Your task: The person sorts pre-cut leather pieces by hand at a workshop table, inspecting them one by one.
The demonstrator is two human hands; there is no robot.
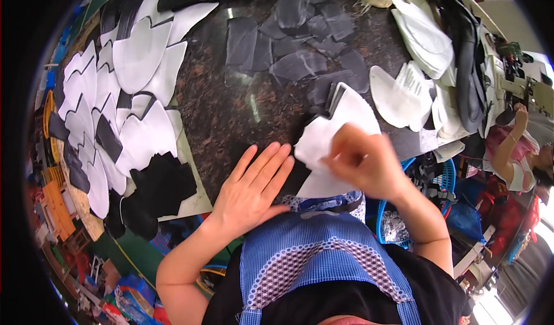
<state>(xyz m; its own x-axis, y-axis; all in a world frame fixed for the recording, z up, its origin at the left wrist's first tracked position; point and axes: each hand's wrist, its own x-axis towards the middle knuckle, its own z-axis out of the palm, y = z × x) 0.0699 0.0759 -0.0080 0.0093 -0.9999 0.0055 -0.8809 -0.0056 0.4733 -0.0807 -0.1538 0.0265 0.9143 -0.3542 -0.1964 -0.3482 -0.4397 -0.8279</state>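
Note:
My left hand (pixel 255 188) lies palm down by the near edge of the dark speckled tabletop (pixel 225 121). Its fingers are slightly spread beside a flat black piece (pixel 296 179). My right hand (pixel 363 163), blurred, is curled over a stack of white cut pieces (pixel 335 130) with notched ends. Whether its fingertips pinch anything cannot be made out. Black layers (pixel 335 98) show at the notch of this stack. Farther back, thin dark-grey translucent pieces (pixel 298 63) lie scattered and overlapping.
Overlapping white notched pieces (pixel 143 57) cover the left side, with a black pile (pixel 162 191) at the near left. More white pieces (pixel 424 44) and long black pieces (pixel 469 74) lie right. A blue plastic basket (pixel 380 225) stands below the edge. Another person (pixel 515 152) is at far right.

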